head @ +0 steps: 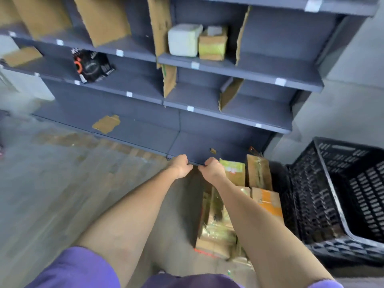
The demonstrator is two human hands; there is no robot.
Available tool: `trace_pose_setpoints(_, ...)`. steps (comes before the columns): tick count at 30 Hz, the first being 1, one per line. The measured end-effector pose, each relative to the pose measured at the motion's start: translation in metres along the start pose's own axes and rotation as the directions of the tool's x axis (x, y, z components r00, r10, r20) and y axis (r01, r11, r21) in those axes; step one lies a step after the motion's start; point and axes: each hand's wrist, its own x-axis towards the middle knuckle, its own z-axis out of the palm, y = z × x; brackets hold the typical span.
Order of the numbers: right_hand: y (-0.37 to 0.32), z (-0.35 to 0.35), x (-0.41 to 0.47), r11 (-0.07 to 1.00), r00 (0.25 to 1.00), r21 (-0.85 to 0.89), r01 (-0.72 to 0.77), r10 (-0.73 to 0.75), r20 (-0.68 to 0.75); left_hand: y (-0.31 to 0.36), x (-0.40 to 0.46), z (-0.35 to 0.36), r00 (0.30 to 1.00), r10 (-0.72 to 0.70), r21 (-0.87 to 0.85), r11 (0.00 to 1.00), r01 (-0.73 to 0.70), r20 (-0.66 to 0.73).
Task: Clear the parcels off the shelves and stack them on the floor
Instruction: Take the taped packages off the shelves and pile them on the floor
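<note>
This looks like a parcel depot or stockroom: dark grey-blue metal shelving (207,104) with small white label tags on its edges fills the view from 10 to 1 o'clock, split into bays by torn brown cardboard dividers (160,28). A white wrapped parcel (184,40) and a taped brown carton (213,45) sit at 12 o'clock. On the bare grey concrete floor (52,183), taped cardboard parcels (239,194) lie at 5 o'clock beside a black perforated plastic crate (336,196) at 4 o'clock.
</note>
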Motion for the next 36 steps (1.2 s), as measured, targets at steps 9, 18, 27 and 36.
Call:
trace_pose_setpoints(9,-0.145,0.058,0.019,0.993,0.992,-0.04,0.11,-0.106,0.074,-0.102,0.019,-0.119,0.987,-0.03,0.027,0.999,0.035,-0.156)
trace_pose_setpoints(18,-0.246,0.09,0.058,0.977,0.975,-0.067,0.2,-0.192,0.113,-0.166,0.064,-0.193,0.972,-0.072,0.028,0.996,0.08,-0.223)
trace_pose_setpoints(27,-0.356,0.108,0.165,0.943,0.934,-0.057,0.327,-0.313,0.173,-0.2,0.158,-0.292,0.942,-0.12,0.04,0.989,0.139,-0.313)
trace_pose_setpoints(36,-0.452,0.111,0.273,0.907,0.895,-0.035,0.419,-0.406,0.184,-0.202,0.235,-0.398,0.931,-0.14,0.216,0.951,0.221,-0.337)
